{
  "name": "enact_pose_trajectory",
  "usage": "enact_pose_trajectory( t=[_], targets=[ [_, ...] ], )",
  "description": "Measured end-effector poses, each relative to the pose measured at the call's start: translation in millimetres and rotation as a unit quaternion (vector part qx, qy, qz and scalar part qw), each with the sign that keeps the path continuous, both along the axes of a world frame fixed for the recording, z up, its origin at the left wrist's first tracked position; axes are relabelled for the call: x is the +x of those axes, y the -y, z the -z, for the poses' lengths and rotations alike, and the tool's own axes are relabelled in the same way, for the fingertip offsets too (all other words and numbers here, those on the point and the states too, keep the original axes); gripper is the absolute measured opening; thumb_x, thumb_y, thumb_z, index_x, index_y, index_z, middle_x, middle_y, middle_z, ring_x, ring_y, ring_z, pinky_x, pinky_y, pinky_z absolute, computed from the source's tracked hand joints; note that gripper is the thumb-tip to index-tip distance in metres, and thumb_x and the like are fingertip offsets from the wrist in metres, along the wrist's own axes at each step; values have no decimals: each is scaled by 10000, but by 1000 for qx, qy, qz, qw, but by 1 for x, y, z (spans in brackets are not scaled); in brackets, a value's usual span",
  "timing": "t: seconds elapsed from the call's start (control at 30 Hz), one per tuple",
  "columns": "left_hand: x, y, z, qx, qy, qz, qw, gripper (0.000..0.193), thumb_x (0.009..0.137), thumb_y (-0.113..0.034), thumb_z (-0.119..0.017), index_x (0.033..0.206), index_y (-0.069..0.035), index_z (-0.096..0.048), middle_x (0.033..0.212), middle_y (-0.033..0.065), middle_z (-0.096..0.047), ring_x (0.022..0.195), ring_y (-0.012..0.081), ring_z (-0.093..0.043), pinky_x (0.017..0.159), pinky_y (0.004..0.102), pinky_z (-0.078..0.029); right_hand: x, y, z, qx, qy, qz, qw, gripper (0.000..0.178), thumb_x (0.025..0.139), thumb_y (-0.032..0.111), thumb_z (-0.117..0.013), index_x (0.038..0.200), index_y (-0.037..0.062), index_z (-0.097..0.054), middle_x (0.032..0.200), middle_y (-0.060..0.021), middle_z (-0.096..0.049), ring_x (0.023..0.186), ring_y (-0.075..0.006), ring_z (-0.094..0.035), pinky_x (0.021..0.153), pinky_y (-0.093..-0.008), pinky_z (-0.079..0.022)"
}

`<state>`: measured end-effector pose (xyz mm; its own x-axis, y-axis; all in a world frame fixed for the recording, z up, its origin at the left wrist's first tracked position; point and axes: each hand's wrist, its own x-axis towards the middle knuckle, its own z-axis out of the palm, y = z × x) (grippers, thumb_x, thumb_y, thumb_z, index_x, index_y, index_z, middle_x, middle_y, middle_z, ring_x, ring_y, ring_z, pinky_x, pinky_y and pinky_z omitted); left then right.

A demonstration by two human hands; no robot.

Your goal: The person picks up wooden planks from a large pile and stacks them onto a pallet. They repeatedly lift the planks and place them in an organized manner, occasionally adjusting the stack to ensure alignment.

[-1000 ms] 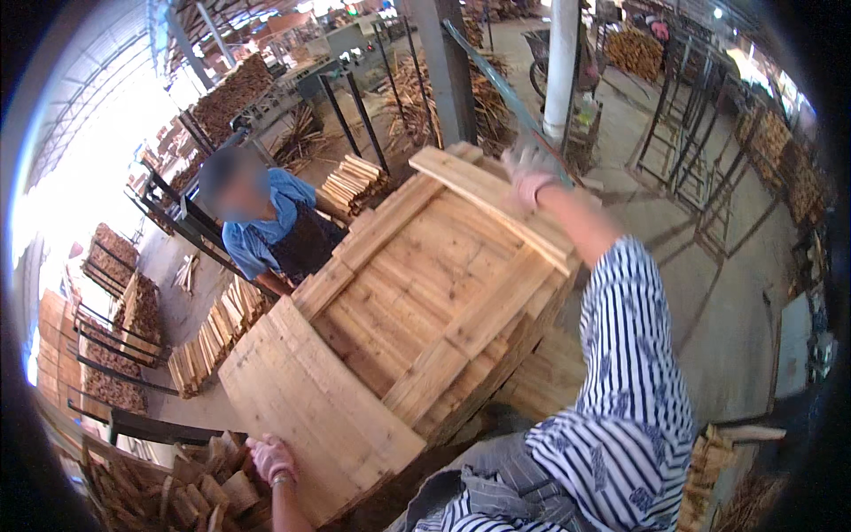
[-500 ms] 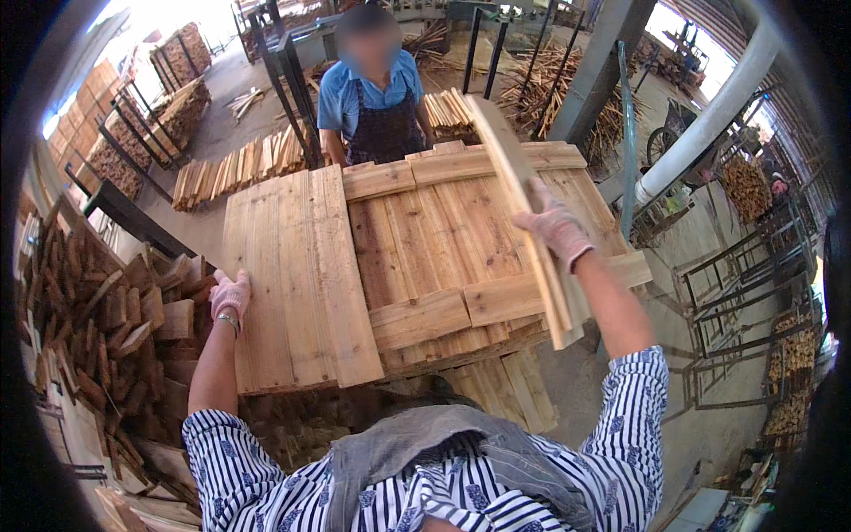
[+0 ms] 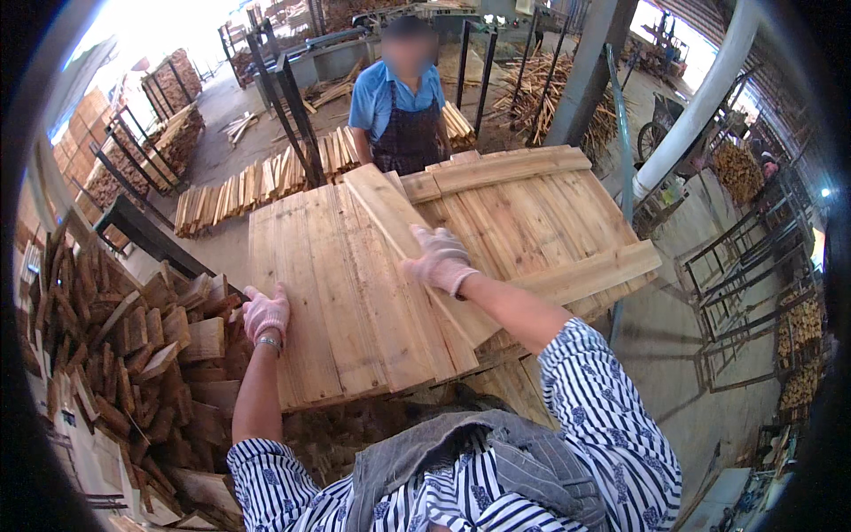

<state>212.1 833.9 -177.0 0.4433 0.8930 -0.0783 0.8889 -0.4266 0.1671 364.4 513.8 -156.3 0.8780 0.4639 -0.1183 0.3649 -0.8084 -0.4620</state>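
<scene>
My right hand (image 3: 438, 261), in a pale pink knit glove, grips a long wooden board (image 3: 390, 222) across its middle. The board lies slantwise over the row of flat boards (image 3: 310, 293) on the left of the wooden stack. My left hand (image 3: 267, 314), gloved alike, lies against the left edge of that row with its fingers apart and holds nothing. Right of the held board, wider planks (image 3: 505, 213) lie side by side, with crosswise strips (image 3: 585, 273) along their near and far ends.
Across the stack stands a co-worker (image 3: 403, 106) in a blue shirt and dark apron. A heap of offcuts (image 3: 142, 346) rises at my left, close to my forearm. Dark metal posts (image 3: 297, 115) stand behind, a pale pipe (image 3: 696, 106) and metal frames (image 3: 745, 284) at right.
My right hand has brought the board leftward and down from the right side of the stack onto the boards. My left hand stays by the left edge. The view has shifted somewhat.
</scene>
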Motion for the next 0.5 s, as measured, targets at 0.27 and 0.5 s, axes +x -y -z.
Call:
enact_pose_trajectory(
  t=[0.27, 0.5],
  targets=[
    [6, 0, -5, -32, 15, 1, 999, 783, 912, -620, -599, 1402, -40, -404, 1375, 294, -556, 1225, 449, -605, 982, 538, -514, -12, 34, 36, -96, 66, 134, 984, 604, 923, 496, -586, 1452, 218, -498, 1400, -276, -468, 1252, -454, -511, 1035, -512, -450],
    [13, -4, 73, 628, -232, -277, 689, 327, 1017, -318, -544, 1084, -19, -657, 926, 181, -693, 863, 303, -700, 784, 426, -599, 16, 52, 104, 20, 358, -38, 933, 561, 950, 345, -614, 1410, 35, -534, 1255, -250, -627, 1164, -455, -523, 1020, -544, -420]
  ],
)
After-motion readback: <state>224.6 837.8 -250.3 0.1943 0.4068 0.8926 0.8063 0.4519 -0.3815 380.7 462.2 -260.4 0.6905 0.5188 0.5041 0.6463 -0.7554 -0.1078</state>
